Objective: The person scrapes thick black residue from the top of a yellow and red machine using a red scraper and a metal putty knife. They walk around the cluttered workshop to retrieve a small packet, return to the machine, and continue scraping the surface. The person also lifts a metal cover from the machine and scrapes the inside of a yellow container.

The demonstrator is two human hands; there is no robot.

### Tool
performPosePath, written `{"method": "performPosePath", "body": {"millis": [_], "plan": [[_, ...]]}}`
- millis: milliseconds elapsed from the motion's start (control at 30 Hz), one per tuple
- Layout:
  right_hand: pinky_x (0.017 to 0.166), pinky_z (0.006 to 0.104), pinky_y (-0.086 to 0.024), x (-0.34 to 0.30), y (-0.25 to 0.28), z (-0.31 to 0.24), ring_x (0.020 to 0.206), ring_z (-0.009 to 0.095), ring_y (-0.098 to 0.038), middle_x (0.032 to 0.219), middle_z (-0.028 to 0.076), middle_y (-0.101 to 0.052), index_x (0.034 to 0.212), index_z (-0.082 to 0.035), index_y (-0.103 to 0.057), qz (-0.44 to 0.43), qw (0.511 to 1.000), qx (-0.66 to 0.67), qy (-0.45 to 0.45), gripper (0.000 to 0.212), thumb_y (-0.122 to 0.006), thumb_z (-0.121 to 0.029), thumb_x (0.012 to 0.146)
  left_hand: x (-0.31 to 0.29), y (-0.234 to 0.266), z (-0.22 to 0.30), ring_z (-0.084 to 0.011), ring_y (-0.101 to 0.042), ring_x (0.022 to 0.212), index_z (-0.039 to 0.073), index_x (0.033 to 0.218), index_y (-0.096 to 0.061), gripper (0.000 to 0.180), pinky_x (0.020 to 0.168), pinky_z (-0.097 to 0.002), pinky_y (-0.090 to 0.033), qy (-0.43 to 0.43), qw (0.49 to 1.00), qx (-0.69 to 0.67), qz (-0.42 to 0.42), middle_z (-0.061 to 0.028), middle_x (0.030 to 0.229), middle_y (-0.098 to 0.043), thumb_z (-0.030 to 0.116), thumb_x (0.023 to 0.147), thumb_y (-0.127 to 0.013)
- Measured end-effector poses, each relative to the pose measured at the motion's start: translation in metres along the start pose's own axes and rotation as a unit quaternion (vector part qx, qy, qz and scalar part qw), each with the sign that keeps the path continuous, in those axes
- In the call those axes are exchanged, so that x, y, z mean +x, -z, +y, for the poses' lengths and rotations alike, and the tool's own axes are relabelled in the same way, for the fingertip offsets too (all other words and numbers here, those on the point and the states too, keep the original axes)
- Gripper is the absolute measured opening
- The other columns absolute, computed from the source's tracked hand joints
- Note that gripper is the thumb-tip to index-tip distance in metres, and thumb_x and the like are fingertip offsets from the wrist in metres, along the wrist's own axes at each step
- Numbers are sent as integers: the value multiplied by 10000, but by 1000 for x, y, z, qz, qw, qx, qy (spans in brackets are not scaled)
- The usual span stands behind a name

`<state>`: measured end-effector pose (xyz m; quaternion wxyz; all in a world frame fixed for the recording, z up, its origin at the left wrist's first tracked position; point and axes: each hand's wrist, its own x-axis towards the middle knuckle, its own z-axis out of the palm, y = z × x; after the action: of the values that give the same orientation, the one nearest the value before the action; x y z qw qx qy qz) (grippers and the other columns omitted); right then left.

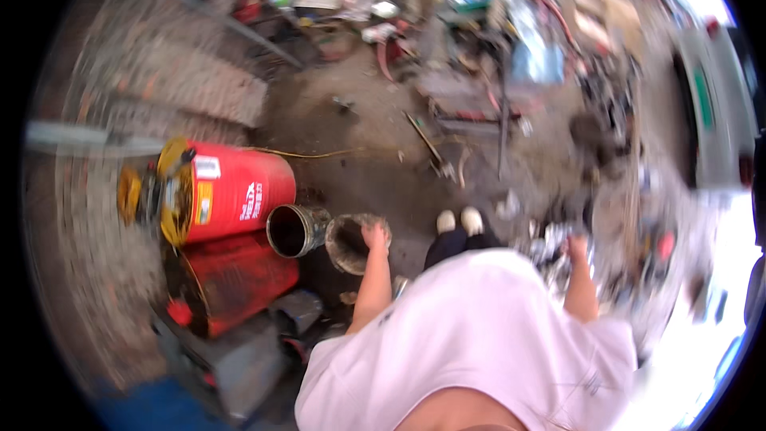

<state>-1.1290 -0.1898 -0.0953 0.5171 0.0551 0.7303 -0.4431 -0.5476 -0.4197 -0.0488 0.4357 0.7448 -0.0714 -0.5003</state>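
Observation:
My left hand [374, 235] is over the right-hand rim of a dirty grey bucket [338, 260]. Blur hides whether its fingers grip the rim or only pass in front of it. Beside that bucket, to the left, stands a dark-mouthed metal pail [316, 227]. Out to the right, my right hand [575, 247] hangs at the end of a lowered arm, nearest to a heap of shiny silvery scrap [556, 241]. Its fingers are smeared by motion, and I make out nothing in them.
Two red drums, an upper one [239, 191] and a lower one [247, 275], stand by a brick wall [96, 255] at left. A long-handled tool [425, 142] lies on the dirty floor ahead. Mixed scrap [479, 56] spreads beyond it. A pale vehicle [718, 104] is far right.

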Motion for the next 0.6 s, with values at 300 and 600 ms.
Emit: {"method": "performPosePath", "body": {"millis": [300, 600], "plan": [[556, 312, -526, -170, 10, 83, 621, 174, -570, 796, 50, -537, 979, -73, -501, 197, 962, 106, -158, 203, -505, -183, 809, 42, 21, 26, -262, -489, 864, 50, 1086, -435, 365, 693, -354, -477, 132, 975, 173, 53, -132, 989, -458, 152, 754, -547], [628, 351, -531, -164, 30, 107, 768, 236, -591, 865, 75, -561, 1009, -77, -501, 251, 916, 245, -196, 249, -523, -237, 820, -7, -146, 30, -223, -515, 767, 115, 1217, -297, 548, 643, -329, -473, 54, 981, 166, -83, -112, 932, -479, 46, 731, -540]]}}
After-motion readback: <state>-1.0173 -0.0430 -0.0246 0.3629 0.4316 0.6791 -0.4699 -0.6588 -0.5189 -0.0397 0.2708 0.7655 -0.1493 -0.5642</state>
